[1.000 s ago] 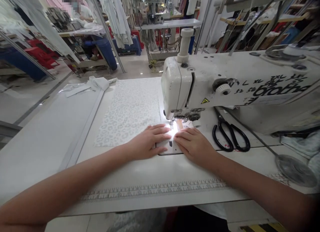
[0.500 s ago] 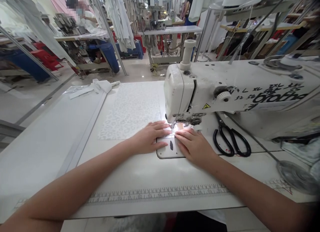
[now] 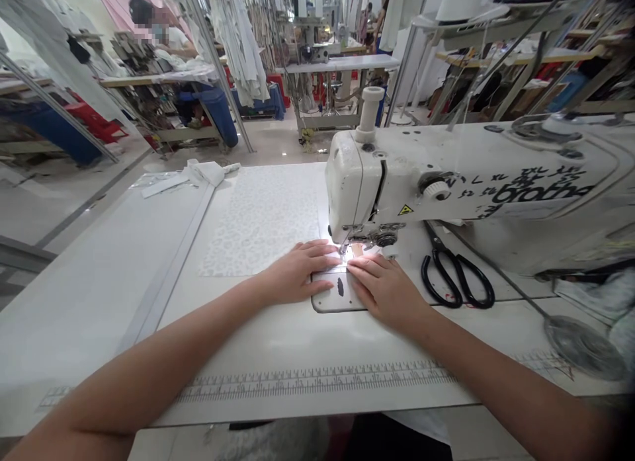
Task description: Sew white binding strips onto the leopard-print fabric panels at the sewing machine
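Both of my hands lie flat on the bed of a white sewing machine (image 3: 446, 176), fingers stretched toward the needle. My left hand (image 3: 292, 276) rests on the edge of a pale leopard-print fabric panel (image 3: 262, 219), its fingertips beside the lit presser foot (image 3: 347, 248). My right hand (image 3: 384, 289) lies on the metal needle plate (image 3: 332, 301), fingertips touching a small bright piece under the foot. What that piece is I cannot make out in the glare.
Black scissors (image 3: 456, 272) lie right of my right hand, under the machine arm. A printed ruler (image 3: 307, 381) runs along the table's front. Folded white scraps (image 3: 198, 173) sit at the far left corner. A person works at a distant table (image 3: 153, 31).
The fabric panel has slid away from me past the needle, so more bare needle plate shows near my hands. Both hands stay flat at the presser foot.
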A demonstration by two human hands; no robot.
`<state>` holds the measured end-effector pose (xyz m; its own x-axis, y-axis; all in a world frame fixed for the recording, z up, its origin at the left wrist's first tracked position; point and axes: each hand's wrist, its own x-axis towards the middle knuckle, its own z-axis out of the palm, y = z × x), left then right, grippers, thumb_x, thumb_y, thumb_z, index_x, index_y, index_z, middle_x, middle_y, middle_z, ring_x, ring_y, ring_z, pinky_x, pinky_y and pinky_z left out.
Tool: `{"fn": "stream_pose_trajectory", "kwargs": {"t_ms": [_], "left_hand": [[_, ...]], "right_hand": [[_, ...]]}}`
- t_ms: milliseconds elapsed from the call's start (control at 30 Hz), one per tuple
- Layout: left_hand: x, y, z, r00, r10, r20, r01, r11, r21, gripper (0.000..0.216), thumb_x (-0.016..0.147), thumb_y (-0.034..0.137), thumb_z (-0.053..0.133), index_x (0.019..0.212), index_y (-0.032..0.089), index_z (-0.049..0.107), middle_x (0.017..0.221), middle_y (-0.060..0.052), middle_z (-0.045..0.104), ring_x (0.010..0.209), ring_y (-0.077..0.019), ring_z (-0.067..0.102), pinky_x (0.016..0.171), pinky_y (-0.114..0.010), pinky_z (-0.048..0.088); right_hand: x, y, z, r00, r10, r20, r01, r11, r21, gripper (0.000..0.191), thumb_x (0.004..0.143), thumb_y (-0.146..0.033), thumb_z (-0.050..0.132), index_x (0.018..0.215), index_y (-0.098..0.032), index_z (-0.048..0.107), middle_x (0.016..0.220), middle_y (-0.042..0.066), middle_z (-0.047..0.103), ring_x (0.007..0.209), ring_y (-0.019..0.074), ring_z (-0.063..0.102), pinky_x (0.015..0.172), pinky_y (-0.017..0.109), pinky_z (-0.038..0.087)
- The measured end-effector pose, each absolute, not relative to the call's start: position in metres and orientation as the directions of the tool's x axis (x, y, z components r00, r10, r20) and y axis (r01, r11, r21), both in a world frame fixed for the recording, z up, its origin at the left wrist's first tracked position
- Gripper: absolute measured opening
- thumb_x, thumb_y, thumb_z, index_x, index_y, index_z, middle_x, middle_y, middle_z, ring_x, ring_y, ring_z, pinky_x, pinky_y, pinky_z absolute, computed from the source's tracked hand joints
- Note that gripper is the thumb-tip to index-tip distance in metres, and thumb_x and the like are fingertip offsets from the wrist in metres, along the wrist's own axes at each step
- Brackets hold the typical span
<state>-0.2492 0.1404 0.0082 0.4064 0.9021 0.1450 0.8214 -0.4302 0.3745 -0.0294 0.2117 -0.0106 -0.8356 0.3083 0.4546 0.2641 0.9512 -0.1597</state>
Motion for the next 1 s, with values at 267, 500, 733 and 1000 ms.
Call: {"fn": "stream_pose_trajectory", "kwargs": {"t_ms": [267,500,733,1000], "left_hand": [[-0.251,0.142,0.008,0.414,0.897,0.153,0.817,-0.440,0.373,0.041,0.086,0.040,0.051,0.123,0.024,0.052,0.135,-0.006,0.047,0.128,-0.0260,0.038,0.106,-0.045,0.028],[-0.246,0.139,0.007,0.425,0.891,0.161,0.814,-0.454,0.361,0.040,0.085,0.040,0.052,0.122,0.024,0.053,0.134,-0.006,0.048,0.127,-0.0256,0.039,0.107,-0.045,0.030],[-0.316,0.178,0.037,-0.010,0.999,0.037,0.995,0.006,0.100,0.058,0.091,0.055,0.029,0.127,0.013,0.047,0.135,-0.010,0.043,0.123,-0.0273,0.043,0.095,-0.039,0.042],[-0.313,0.050,0.051,-0.303,0.921,-0.245,0.953,0.285,-0.106,0.060,0.080,0.066,0.041,0.070,0.011,0.061,0.045,-0.004,0.052,0.044,-0.0212,0.057,0.047,-0.032,0.046]], "right_hand": [[-0.029,0.211,-0.010,-0.837,0.322,0.442,0.279,0.947,-0.163,0.026,0.090,-0.019,0.044,0.110,-0.014,0.061,0.109,0.010,0.064,0.099,0.0250,0.054,0.084,0.042,0.044],[-0.028,0.211,-0.010,-0.852,0.339,0.399,0.296,0.941,-0.167,0.029,0.090,-0.018,0.044,0.115,-0.012,0.058,0.113,0.011,0.062,0.101,0.0269,0.052,0.087,0.044,0.043],[-0.020,0.211,-0.006,-0.814,0.411,0.410,0.345,0.911,-0.227,0.028,0.087,-0.016,0.045,0.114,-0.013,0.051,0.109,0.012,0.061,0.100,0.0264,0.052,0.086,0.042,0.043],[-0.005,0.206,0.004,-0.815,0.430,0.389,0.350,0.900,-0.262,0.028,0.088,-0.019,0.045,0.116,-0.014,0.050,0.111,0.012,0.058,0.107,0.0258,0.050,0.092,0.042,0.043]]}}
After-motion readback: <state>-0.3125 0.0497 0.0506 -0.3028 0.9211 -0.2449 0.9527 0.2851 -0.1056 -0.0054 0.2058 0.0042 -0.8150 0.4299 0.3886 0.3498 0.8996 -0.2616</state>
